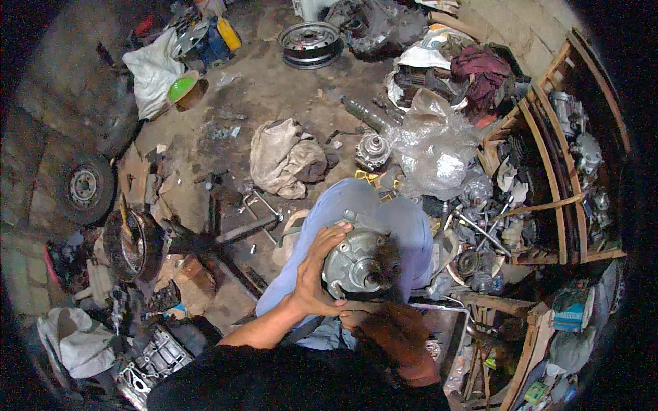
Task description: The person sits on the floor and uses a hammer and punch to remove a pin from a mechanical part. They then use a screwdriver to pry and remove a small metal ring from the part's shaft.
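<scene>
A round grey cast-metal housing with a central shaft stub (353, 262) sits between my knees, its shaft side facing up. My left hand (317, 267) is wrapped round its left side, the thumb at the lower edge and the fingers reaching up its rim. My right hand (373, 316) is closed at the near lower edge of the housing, close to my left thumb. Deep shadow covers the housing's right side and most of my right hand, so its exact grip is hard to make out.
Ahead lie a crumpled beige cloth (284, 159), a similar round metal part (373, 149) and clear plastic wrap (435, 147). Wrenches (259, 205) and a dark metal frame (240, 236) are on the left floor. A wooden rack (558, 164) with metal parts stands right.
</scene>
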`<state>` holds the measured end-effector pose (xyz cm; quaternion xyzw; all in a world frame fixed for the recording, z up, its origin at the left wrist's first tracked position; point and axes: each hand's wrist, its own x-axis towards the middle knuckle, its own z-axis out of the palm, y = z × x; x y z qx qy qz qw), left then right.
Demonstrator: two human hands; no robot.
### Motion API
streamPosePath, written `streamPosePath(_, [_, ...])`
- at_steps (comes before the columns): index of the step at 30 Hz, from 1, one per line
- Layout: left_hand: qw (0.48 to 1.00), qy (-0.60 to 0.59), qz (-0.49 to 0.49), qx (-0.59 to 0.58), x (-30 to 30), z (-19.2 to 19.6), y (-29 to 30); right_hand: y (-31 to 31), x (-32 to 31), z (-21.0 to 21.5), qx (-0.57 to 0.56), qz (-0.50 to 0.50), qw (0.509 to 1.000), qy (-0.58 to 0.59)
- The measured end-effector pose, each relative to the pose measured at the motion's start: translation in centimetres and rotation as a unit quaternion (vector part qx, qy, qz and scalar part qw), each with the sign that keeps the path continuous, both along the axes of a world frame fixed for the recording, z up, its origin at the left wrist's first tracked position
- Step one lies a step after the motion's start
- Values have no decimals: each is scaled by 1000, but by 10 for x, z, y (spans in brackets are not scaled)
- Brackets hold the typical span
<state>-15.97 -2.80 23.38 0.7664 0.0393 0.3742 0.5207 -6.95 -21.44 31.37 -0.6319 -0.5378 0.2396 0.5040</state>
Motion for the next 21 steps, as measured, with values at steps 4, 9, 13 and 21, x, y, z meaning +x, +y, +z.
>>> streamPosePath(4, [1000, 17, 14, 4, -1, -9, -3, 6, 5, -2, 6, 56, 998, 1])
streamPosePath(9, [1000, 6, 5, -23, -3, -20, -1, 12, -7, -21, -109, 137, 976, -130])
streamPosePath(13, [1000, 18, 11, -5, 2, -14, -4, 19, 0, 0, -10, 22, 996, -82])
streamPosePath(21, [1000, 16, 9, -7, 0, -19, 1, 33, 1, 16, 46, -46, 995, -74])
